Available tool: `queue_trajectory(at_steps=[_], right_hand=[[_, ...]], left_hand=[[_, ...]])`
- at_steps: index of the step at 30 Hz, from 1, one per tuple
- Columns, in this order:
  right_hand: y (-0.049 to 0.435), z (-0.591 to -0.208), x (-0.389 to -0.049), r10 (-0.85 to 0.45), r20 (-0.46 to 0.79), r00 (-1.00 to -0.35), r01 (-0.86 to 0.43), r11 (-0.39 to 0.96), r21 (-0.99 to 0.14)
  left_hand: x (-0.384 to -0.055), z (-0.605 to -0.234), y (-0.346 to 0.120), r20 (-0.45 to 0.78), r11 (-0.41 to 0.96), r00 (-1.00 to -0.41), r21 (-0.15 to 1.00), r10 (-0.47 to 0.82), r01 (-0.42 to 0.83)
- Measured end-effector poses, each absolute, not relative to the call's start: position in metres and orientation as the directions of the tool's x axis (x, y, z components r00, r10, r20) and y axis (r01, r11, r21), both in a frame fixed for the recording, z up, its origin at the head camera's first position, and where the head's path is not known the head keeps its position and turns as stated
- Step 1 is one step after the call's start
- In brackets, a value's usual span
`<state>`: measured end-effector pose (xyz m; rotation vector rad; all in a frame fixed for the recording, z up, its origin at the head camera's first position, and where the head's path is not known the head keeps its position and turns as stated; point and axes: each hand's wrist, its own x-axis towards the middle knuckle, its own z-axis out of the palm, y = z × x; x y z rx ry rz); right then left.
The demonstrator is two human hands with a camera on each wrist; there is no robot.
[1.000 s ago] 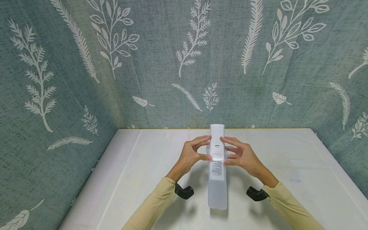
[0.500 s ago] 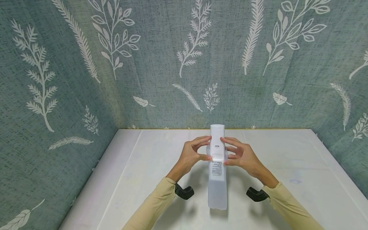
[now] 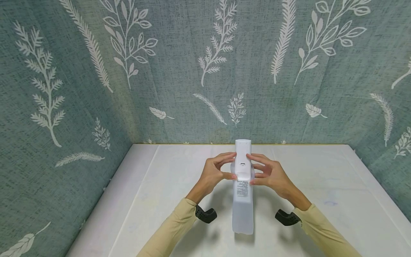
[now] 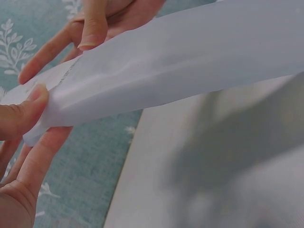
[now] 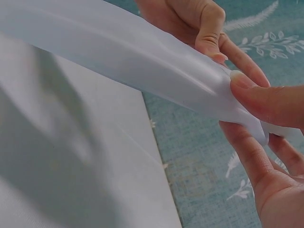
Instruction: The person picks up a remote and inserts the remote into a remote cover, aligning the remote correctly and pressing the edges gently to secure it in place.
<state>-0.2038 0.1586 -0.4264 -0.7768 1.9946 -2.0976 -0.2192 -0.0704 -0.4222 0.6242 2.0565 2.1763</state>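
Note:
A white remote control (image 3: 243, 151), its back side facing up, sticks out of a translucent milky sleeve (image 3: 242, 216). Printed text shows through the sleeve just below its mouth; the sleeve's lower end hangs limp towards me. My left hand (image 3: 214, 169) pinches the left edge between thumb and fingers, around the sleeve's mouth. Opposite it, my right hand (image 3: 272, 174) grips the right edge in the same way. In the left wrist view the sleeve (image 4: 166, 66) stretches across the upper part, fingers at its mouth. The remote's front is hidden.
Below lies a white-covered table (image 3: 173, 178), with shadows of the hands and sleeve on it. A teal curtain (image 3: 179, 71) with white leaf patterns stands behind and at both sides. Black wrist mounts (image 3: 206, 215) stick out from both cuffs.
Hands, remote control and sleeve hold the same pose throughout; only the head view has shifted very slightly.

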Motion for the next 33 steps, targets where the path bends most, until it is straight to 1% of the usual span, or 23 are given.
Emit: queue_trajectory(at_steps=[19,33], right_hand=[[0.1568,-0.4275,-0.2041,-0.419,0.251,-0.873,-0.235,-0.089,-0.968],[0.1565,-0.4278,-0.2033,-0.417,0.252,-0.873,-0.228,-0.109,-0.968]], left_hand=[[-0.219,-0.4216,-0.0706,0.235,-0.097,-0.918,0.972,0.318,0.215],[-0.2183,-0.4212,-0.0706,0.229,-0.08,-0.925,0.973,0.302,0.215]])
